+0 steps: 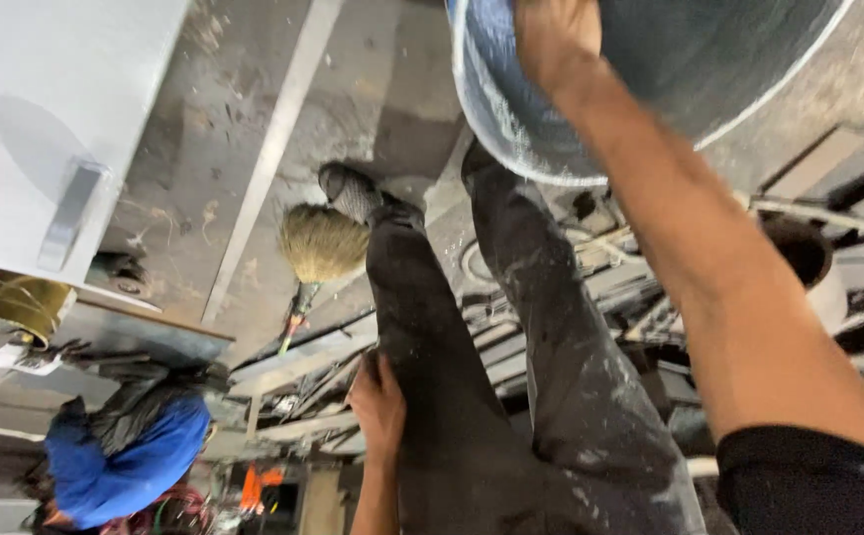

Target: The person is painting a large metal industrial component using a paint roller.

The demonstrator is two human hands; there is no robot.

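**A hand on the big tub, a hand on the leg**

The right hand is at the top middle of the frame. It rests on the rim of a big round tub that fills the upper right. The tub is grey and blue inside, with a pale edge. The hand looks blurry, so I cannot tell if its fingers are curled over the rim or lie flat. The bare arm runs down to the lower right, where a black sleeve starts.

The left hand is low in the middle of the frame. It lies flat on the dark trousers, with the fingers close together and holding nothing. The trousers have white dusty marks. One foot in a grey shoe shows near the middle.

Just beside the shoe, a straw broom lies on the dirty floor. A pale box with a handle fills the upper left. In the lower left, another person in a blue top bends down. Metal bars and boards lie around the legs.
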